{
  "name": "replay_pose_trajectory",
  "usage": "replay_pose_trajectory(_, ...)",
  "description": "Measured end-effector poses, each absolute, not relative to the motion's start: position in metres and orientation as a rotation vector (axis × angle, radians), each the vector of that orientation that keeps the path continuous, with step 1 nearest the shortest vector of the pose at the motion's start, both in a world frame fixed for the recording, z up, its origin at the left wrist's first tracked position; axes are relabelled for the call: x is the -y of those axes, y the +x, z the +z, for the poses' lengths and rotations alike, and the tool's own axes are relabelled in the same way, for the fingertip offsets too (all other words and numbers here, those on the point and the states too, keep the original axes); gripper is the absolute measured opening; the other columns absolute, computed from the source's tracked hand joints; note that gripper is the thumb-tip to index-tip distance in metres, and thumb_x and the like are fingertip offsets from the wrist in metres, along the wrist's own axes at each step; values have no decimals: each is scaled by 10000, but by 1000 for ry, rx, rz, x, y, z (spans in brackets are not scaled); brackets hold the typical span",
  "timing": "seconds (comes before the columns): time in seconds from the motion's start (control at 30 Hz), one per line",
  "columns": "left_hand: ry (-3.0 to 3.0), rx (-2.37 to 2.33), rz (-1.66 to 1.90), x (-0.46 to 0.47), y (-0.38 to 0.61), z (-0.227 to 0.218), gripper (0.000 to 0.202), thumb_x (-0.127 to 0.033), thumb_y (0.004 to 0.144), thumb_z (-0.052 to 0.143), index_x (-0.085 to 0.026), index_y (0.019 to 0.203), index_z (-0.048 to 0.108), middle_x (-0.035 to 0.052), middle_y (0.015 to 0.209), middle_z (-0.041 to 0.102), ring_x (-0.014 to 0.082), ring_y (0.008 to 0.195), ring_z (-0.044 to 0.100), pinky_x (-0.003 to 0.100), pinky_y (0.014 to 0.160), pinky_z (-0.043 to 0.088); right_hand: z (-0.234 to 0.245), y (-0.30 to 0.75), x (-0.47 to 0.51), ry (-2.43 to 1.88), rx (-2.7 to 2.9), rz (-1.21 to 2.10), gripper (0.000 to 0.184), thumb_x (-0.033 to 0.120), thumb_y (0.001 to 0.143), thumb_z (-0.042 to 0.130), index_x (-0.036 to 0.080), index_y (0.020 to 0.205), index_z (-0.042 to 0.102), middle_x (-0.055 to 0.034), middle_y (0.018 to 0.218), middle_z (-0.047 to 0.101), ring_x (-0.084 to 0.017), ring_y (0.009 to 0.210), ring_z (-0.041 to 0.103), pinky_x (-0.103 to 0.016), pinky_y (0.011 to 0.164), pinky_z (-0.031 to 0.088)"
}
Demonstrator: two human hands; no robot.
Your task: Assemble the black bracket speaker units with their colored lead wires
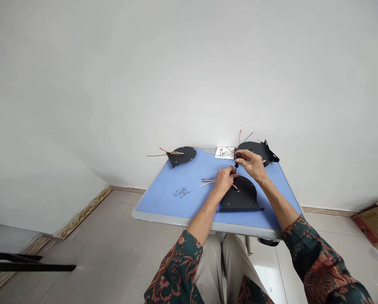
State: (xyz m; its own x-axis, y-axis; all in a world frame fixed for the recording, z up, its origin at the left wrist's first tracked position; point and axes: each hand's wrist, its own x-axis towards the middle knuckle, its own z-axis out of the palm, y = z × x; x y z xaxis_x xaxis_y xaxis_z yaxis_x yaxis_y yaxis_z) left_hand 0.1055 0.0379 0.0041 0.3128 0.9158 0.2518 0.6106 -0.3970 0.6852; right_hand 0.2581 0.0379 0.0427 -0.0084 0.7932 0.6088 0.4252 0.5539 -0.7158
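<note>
Head view: looking down at both hands over a blue tabletop [172,198]; smooth laminate, grey edge.
Right hand [251,164]: fingers pressed together, pinching a small black tool [236,160] upright; a firm, high pinch keeps it steady.
Left hand [224,179]: fingers bunched just below that pinch, at the tool's lower end; cannot tell whether they grip it.
Tool: between the hands, above the black plate [242,198]; matte, with a curved edge and a flanged straight edge.
Under the left hand: red, white and yellow wires [208,181]; thin, glossy insulation.
Beyond the grip: a black bracket [255,151], trailing thin wires; a printed sheet [224,152] beside it.
Left of the grip: a loose cluster of silver screws [181,192]; farther off, a black disc [182,155] with wires.
</note>
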Motion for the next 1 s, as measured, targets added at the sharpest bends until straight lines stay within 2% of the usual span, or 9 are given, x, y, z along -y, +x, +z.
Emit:
replay_pose_trajectory(0.13, 2146, -1359, 783, -41, 105, 1, 119, -127, 901, 629, -199, 920, 722, 44, 932, 777, 205, 927, 702, 280, 857, 482, 39, 262, -39, -995, 1600, 500, 351, 240, 869, 574, 224, 1210, 654, -34, 900, 742, -211, 874, 701, -371, 836, 567)
replay_pose_trajectory(0.23, 2191, -1400, 765, -40, 106, 2, 143, -133, 920, 596, -189, 923, 728, 70, 956, 779, 225, 955, 707, 291, 851, 487, 42, 260, -37, -980, 1613, 509, 296, 287, 895, 581, 222, 1170, 666, -45, 951, 743, -212, 890, 699, -363, 824, 575)
replay_pose_trajectory(0.33, 2251, -1447, 732, -37, 107, 5, 144, -154, 940, 582, -179, 954, 723, 97, 976, 776, 240, 967, 712, 300, 846, 490, 46, 256, -34, -1039, 1697, 335, 293, 310, 855, 673, 222, 1133, 707, -45, 950, 730, -206, 838, 673, -353, 810, 567)
replay_pose_trajectory(0.5, 2322, -1520, 659, -34, 110, 9, 148, -219, 958, 580, -171, 1031, 699, 119, 1042, 763, 257, 1010, 709, 322, 878, 499, 46, 253, -33, -1098, 1725, 141, 316, 229, 834, 668, 231, 1144, 731, -32, 880, 726, -190, 737, 644, -352, 782, 564)
replay_pose_trajectory(0.6, 2361, -1553, 595, -36, 111, 9, 172, -217, 963, 547, -155, 1056, 678, 126, 1054, 750, 260, 1024, 702, 333, 886, 506, 43, 255, -32, -1096, 1613, 124, 333, 214, 831, 653, 233, 1157, 718, -28, 917, 735, -193, 769, 665, -355, 811, 573)
replay_pose_trajectory(0.73, 2412, -1580, 542, -38, 114, 8, 193, -209, 972, 524, -112, 1083, 648, 158, 1086, 722, 274, 1024, 693, 357, 886, 512, 42, 260, -33, -1039, 1430, 113, 339, 285, 850, 657, 232, 1184, 686, -34, 963, 728, -202, 835, 683, -365, 844, 588)
replay_pose_trajectory(0.87, 2390, -1602, 737, -37, 110, 10, 174, -232, 1004, 526, -121, 1069, 643, 136, 1069, 716, 249, 1016, 679, 346, 902, 504, 41, 267, -33, -968, 1286, 187, 347, 305, 835, 686, 219, 1171, 677, -35, 950, 717, -199, 842, 690, -371, 838, 598)
replay_pose_trajectory(1.0, 2314, -1722, 985, -30, 65, 17, 113, -214, 998, 555, -180, 974, 660, 86, 1029, 725, 228, 1010, 651, 350, 932, 485, 38, 273, -30, -926, 1203, 333, 369, 312, 792, 728, 211, 1144, 678, -33, 917, 709, -194, 779, 677, -367, 749, 607)
